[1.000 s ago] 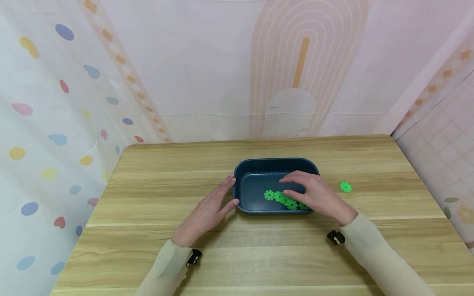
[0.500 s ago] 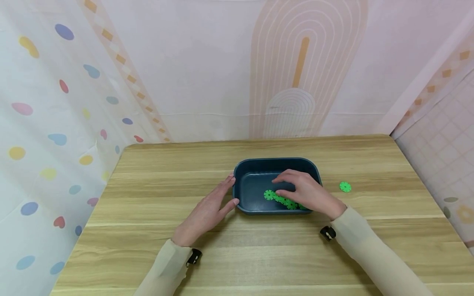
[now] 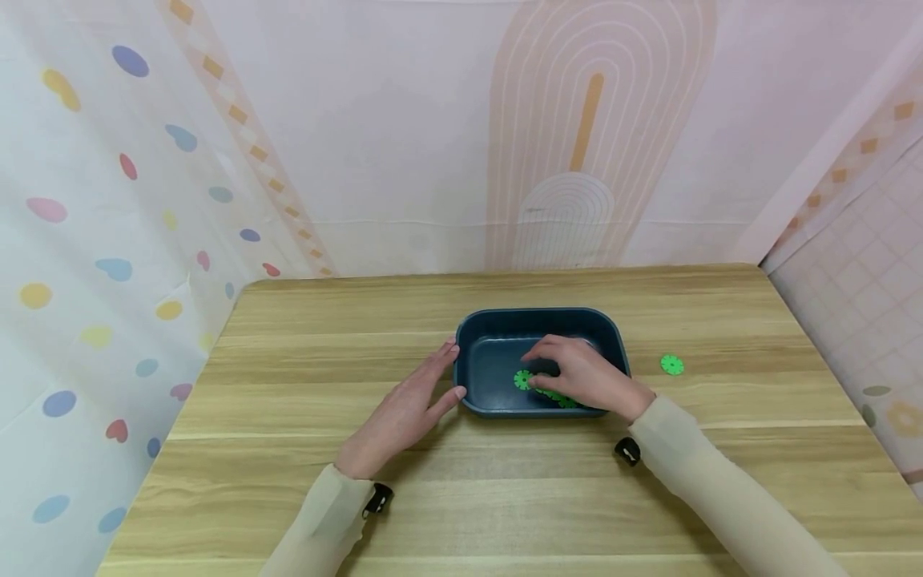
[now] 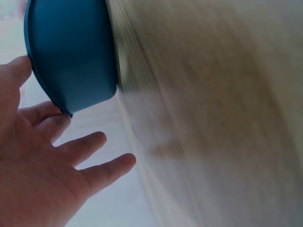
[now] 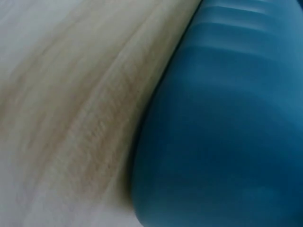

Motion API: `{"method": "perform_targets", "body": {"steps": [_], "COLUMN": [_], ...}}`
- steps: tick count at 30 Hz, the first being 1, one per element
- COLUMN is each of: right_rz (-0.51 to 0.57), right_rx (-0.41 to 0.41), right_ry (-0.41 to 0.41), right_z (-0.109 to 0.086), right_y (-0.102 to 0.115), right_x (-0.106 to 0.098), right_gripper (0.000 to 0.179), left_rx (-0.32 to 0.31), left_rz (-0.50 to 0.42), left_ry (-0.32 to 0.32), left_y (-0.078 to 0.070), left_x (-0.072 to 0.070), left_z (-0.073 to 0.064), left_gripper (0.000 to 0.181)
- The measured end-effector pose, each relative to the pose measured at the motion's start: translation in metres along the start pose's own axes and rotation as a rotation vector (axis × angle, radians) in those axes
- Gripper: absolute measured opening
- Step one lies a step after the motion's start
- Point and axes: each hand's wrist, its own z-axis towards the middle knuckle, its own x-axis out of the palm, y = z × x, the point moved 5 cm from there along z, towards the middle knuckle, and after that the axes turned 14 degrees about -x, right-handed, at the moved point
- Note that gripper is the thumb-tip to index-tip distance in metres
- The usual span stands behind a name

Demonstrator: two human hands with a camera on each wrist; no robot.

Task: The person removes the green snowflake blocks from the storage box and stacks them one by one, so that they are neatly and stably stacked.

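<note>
A dark blue rectangular basin [image 3: 485, 370] with rounded corners stands on the wooden table. Inside it, near the front wall, lies a row of green notched plastic discs [image 3: 522, 380], partly covered by my right hand [image 3: 586, 378]. That hand reaches over the basin's right side, thumb and forefinger apart, with nothing visible between them. My left hand [image 3: 397, 421] touches the basin's left rim with extended fingers; in the left wrist view, fingertips meet the blue wall [image 4: 75, 52] while other fingers spread free. In the right wrist view only the basin's outside [image 5: 222, 127] shows, not the hand.
One loose green disc [image 3: 672, 365] lies flat on the wooden table [image 3: 461, 497], right of the basin. A patterned curtain [image 3: 389, 144] hangs behind the table and along its sides.
My right hand has moved left inside the basin, covering more of the green discs. The left hand and the basin stay in place.
</note>
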Motion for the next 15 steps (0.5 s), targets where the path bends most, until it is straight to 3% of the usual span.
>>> {"method": "perform_targets", "body": {"steps": [15], "right_rz": [-0.004], "right_rx": [0.004], "right_ry": [0.049], "right_z": [0.0063], "right_y": [-0.0075], "right_x": [0.0111], "right_gripper": [0.032], "left_rx": [0.008], "left_rz": [-0.003], "left_ry": [-0.008], "left_y": [-0.0005], "left_x": [-0.0014], "left_z": [-0.0002], "left_gripper": [0.068]}}
